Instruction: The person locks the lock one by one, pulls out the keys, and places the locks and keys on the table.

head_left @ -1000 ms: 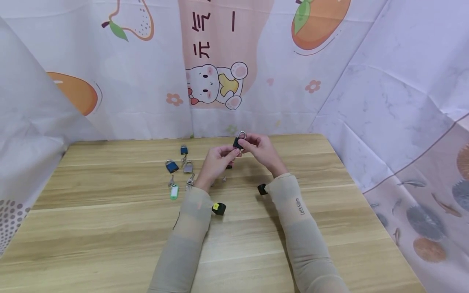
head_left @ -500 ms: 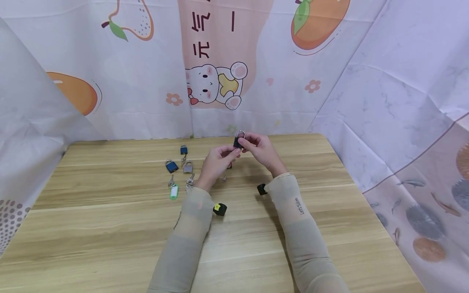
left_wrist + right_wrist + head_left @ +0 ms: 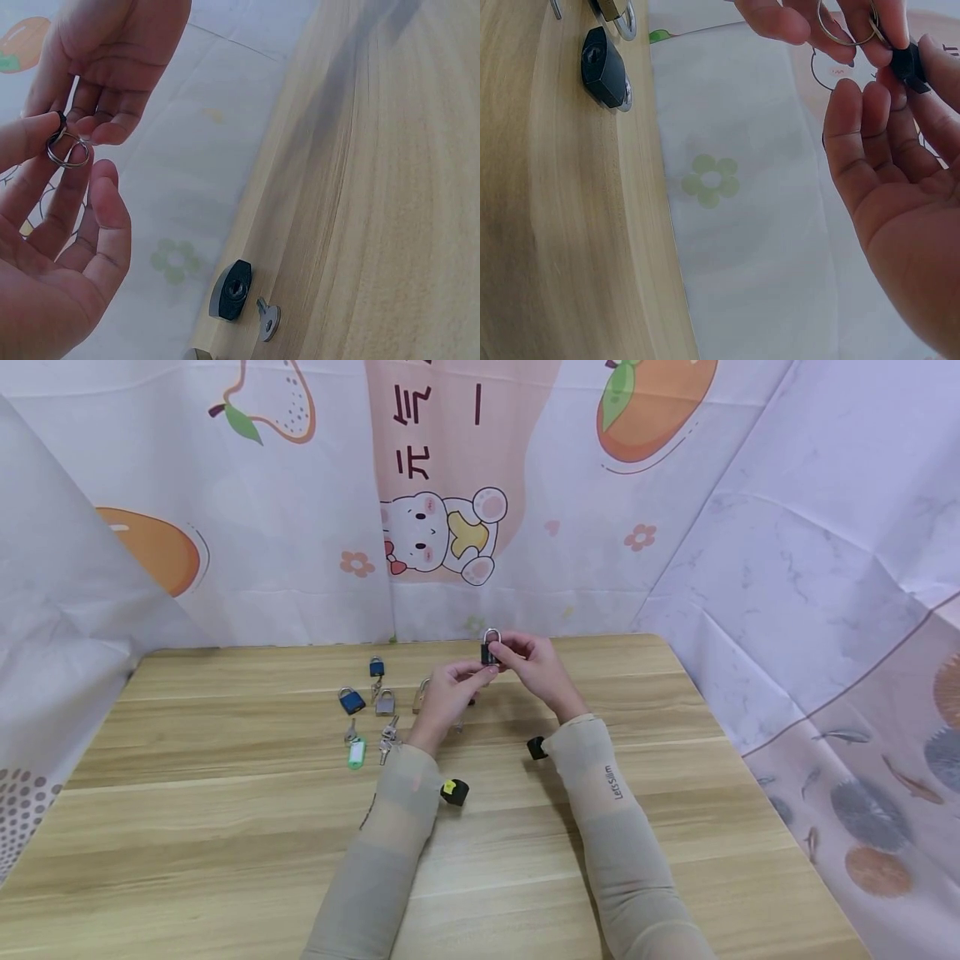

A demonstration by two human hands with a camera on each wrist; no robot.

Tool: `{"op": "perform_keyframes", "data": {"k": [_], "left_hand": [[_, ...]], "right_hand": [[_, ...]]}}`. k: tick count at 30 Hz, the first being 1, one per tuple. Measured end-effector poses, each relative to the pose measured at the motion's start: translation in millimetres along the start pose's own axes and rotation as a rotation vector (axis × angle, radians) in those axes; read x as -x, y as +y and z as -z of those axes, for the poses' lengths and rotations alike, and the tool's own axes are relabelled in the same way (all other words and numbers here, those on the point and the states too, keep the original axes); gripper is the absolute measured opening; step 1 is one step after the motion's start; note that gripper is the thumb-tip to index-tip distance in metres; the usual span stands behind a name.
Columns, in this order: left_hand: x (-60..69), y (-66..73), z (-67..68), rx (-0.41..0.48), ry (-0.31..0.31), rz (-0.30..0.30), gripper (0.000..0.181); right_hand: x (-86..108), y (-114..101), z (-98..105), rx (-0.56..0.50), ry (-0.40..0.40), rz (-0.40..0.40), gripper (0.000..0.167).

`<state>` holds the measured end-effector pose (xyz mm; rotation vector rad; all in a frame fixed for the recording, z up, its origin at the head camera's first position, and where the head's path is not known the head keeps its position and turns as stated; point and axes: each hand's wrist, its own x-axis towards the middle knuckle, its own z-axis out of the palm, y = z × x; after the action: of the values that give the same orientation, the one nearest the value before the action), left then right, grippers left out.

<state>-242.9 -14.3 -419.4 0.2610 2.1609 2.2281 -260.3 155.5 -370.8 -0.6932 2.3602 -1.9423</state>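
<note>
A small black padlock is held up above the table's far edge, its silver shackle upward. My right hand pinches its body between thumb and fingers. Just below, my left hand pinches a key at the padlock's underside. A metal key ring hangs from that key between the fingers. Fingertips hide most of the key, so I cannot tell how deep it sits. In the left wrist view, the padlock shows only as a dark edge beside the left thumb.
Left of the hands lie two blue padlocks, a grey padlock, keys and a green-tagged key. A brass padlock is partly behind my left hand. Another black padlock lies near a loose key.
The held padlock has turned slightly more upright. My left hand and forearm have shifted a little to the right, uncovering the brass padlock and more of the keys on the table.
</note>
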Motion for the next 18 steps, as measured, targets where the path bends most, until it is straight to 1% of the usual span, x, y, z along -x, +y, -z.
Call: {"op": "perform_keyframes", "data": {"k": [8,18], "left_hand": [[0.3,2.0,0.2,0.014,0.003,0.019,0.021],[-0.5,0.6,0.2,-0.01,-0.001,0.0,0.022]], "right_hand": [[-0.1,-0.2,0.5,0.002,-0.006,-0.002,0.022],[0.0,-0.7,0.6,0.026,-0.01,-0.001,0.02]]}}
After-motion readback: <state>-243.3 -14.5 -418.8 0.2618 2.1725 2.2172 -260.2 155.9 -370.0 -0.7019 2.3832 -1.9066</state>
